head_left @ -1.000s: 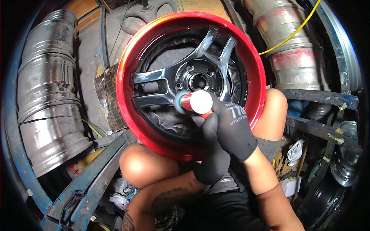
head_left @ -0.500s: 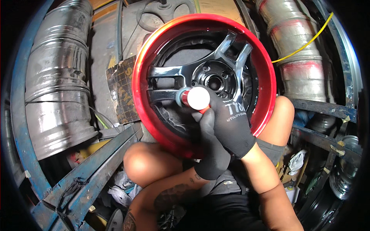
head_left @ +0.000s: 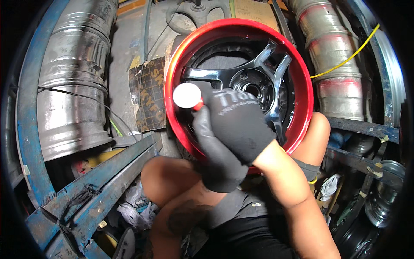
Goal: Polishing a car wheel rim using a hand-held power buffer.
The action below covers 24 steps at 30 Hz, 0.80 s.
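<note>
A car wheel [head_left: 305, 69] with a glossy red outer lip and black and chrome spokes leans between my knees, its face toward me. Both my hands wear black gloves and are closed around a small red power tool with a round white end [head_left: 187, 95]. My right hand [head_left: 239, 121] wraps it from above, over the spokes. From below, my left hand [head_left: 215, 151] grips it, pressed against the right. The tool is over a left spoke [head_left: 202, 74], close to the red lip. Its working end is hidden beneath the white end and my gloves.
Stacked bare-metal wheel barrels [head_left: 73, 86] stand at the left, and more red-marked barrels [head_left: 334, 56] at the right. A blue metal frame [head_left: 99, 190] surrounds me. Flattened cardboard [head_left: 147, 95] lies left of the wheel. A yellow hose [head_left: 351, 56] crosses the right; a steering wheel [head_left: 181, 21] lies beyond.
My hands and the tool have moved left along the spoke, from near the hub to near the red lip. The teal disc seen before is now hidden, and the whole view has shifted slightly.
</note>
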Tool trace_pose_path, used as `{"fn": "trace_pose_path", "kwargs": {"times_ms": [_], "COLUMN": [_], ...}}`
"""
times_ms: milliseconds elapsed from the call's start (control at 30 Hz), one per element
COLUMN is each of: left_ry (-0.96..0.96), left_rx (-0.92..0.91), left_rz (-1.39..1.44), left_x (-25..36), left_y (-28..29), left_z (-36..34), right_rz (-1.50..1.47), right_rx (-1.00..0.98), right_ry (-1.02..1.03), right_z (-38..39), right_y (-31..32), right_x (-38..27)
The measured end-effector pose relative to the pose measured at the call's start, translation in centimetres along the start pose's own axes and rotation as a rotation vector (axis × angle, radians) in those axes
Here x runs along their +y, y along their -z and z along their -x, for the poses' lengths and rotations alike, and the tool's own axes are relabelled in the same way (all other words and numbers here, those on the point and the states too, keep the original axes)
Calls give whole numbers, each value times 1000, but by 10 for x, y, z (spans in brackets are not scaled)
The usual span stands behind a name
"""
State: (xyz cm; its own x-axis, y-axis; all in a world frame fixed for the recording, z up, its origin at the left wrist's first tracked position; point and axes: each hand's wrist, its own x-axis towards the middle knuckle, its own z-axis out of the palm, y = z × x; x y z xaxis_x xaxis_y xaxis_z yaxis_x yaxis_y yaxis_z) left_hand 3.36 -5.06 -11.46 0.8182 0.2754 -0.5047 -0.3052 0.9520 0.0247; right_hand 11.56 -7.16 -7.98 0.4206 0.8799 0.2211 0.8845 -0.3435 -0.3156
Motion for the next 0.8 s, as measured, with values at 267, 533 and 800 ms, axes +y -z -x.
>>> {"fn": "trace_pose_path", "kwargs": {"times_ms": [267,533,800], "left_ry": [14,-81,-92], "left_rx": [97,156,-144], "left_rz": [-179,-367,-309], "left_x": [-76,-87,-66], "left_y": [-5,5,-15], "left_z": [-1,-18,-63], "right_rz": [-312,-400,-316], "right_rx": [-117,-127,-60], "right_ry": [-565,-564,-560], "right_z": [55,59,26], "right_y": [29,18,5], "right_x": [41,63,95]}}
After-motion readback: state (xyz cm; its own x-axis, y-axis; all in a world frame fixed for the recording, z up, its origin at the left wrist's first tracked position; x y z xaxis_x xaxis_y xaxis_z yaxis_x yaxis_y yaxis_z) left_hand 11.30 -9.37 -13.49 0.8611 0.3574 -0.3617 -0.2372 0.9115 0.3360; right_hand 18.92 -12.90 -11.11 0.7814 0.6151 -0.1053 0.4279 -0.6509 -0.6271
